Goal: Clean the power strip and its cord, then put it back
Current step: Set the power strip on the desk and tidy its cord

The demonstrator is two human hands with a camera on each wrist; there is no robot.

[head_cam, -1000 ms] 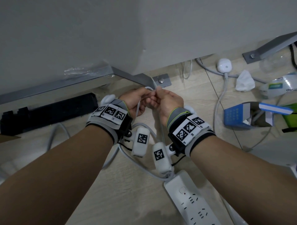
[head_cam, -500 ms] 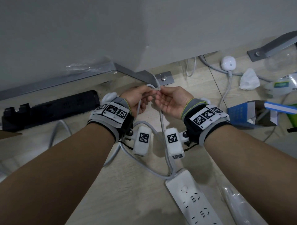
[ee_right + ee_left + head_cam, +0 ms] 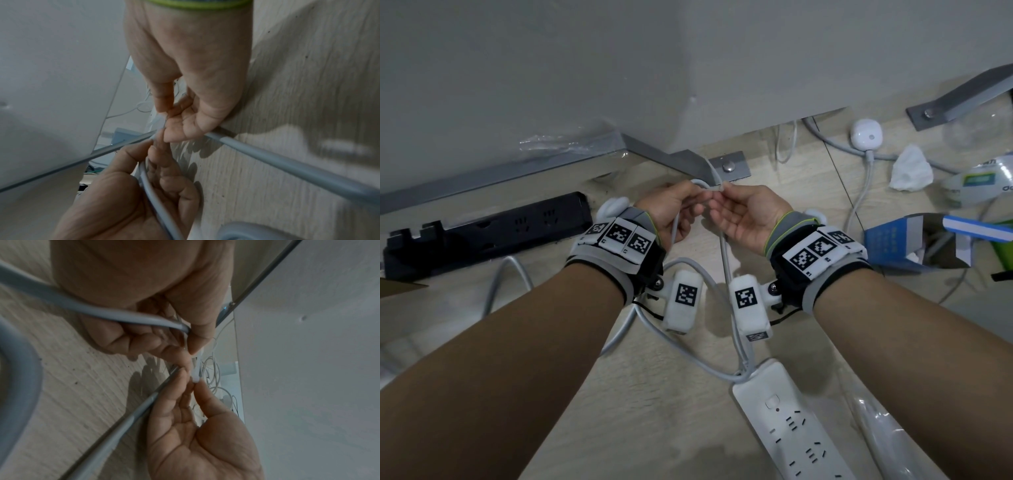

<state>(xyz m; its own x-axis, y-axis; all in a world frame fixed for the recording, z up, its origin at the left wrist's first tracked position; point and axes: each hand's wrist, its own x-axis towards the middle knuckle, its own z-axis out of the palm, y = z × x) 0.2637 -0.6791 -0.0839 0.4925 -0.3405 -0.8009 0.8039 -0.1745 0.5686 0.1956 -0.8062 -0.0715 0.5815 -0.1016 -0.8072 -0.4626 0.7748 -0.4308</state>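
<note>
Lying across the whole lower frame, wood-look floor [image 3: 681, 428], with a grey wall panel [image 3: 551, 68] filling the top. White power strip [image 3: 791, 431] flat on the floor at bottom centre-right, sockets up. Its grey cord [image 3: 726, 274] leaves the strip's upper end, loops on the floor under the wrists, and one run rises straight to the hands at frame centre. Black power strip [image 3: 493, 233] on the floor at mid left, beside the metal frame leg [image 3: 661, 154]. Blue and white box [image 3: 914, 240] at mid right, lying open. Plastic bag [image 3: 887, 442] at lower right, just beside the white strip. Crumpled tissue [image 3: 911, 168] and white round plug [image 3: 866, 133] at upper right, near each other.

Left hand [image 3: 671, 212] at centre: fingers curled round a bend of the cord, thumb pressing it against them. Right hand [image 3: 750, 219] just right of it, palm up: thumb and forefinger tip pinch a small white tie [image 3: 195, 378] at the cord bend, other fingers loose. Fingertips of both hands touching. Whether the tie wraps the cord is too blurred to tell.
</note>
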